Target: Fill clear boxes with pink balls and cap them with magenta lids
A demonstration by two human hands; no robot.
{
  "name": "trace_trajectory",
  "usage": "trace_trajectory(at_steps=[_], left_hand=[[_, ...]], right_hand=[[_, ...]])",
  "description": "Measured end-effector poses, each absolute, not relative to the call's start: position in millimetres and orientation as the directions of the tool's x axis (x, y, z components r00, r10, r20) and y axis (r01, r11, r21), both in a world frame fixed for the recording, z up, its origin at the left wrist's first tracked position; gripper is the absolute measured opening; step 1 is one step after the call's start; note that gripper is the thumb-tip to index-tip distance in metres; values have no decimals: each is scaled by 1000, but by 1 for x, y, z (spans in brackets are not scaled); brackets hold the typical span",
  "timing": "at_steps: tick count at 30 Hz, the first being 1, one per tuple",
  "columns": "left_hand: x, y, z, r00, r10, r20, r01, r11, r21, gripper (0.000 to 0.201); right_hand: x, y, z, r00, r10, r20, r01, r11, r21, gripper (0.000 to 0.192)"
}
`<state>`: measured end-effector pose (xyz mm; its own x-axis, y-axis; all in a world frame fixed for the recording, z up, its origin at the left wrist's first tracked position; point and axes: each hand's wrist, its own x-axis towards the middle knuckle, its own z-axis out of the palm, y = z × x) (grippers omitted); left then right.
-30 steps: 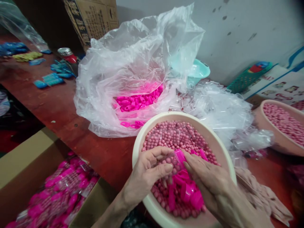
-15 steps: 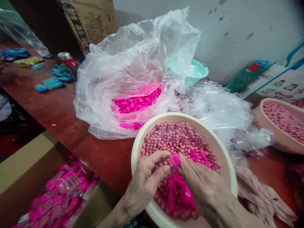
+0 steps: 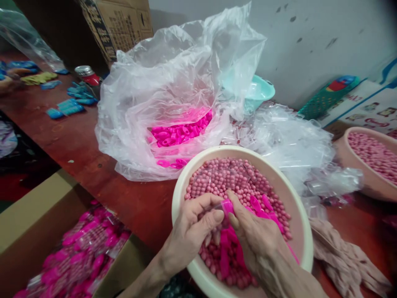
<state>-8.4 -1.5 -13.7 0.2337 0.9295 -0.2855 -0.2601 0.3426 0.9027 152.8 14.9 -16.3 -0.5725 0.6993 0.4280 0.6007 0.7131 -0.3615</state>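
Over the cream basin (image 3: pixel 179 198) of pink beads (image 3: pixel 217 174), both my hands meet at a small clear plastic container. My left hand (image 3: pixel 194 227) is closed around its clear body, mostly hidden by the fingers. Between thumb and fingers, my right hand (image 3: pixel 260 231) pinches the magenta plastic cap (image 3: pixel 228 206) at the container's end. Several loose magenta pieces (image 3: pixel 225 252) lie on the beads under and beside my right hand. Clear containers (image 3: pixel 229 178) rest on the beads behind my hands.
A plastic bag (image 3: pixel 130 103) of magenta pieces stands behind the basin. Clear empty packaging (image 3: pixel 288 136) is heaped to its right, near a pink bead basin (image 3: pixel 349 165) and a glove (image 3: pixel 341 248). An open carton (image 3: pixel 34 211) holds filled magenta-capped containers. Another person's hand (image 3: pixel 9 82) shows far left.
My right thumb and fingers have shifted slightly around the magenta cap, and the view has moved a little. Another person's hand has come into view at the far left.
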Motion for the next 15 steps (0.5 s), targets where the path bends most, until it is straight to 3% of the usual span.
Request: trace_trajectory(at_steps=[4,10,15], left_hand=[[-9,-6,-9,174,955,-241,-92,259,961,24],[-10,-6,-3,229,952,-206,-49,222,974,22],[-8,-8,-8,127,963,-238,-95,251,963,21]], right_hand=[[155,12,-15,-645,634,428,594,767,-242,66],[156,11,-21,-596,711,372,565,701,-435,55],[149,13,-22,-601,670,437,566,742,-359,54]])
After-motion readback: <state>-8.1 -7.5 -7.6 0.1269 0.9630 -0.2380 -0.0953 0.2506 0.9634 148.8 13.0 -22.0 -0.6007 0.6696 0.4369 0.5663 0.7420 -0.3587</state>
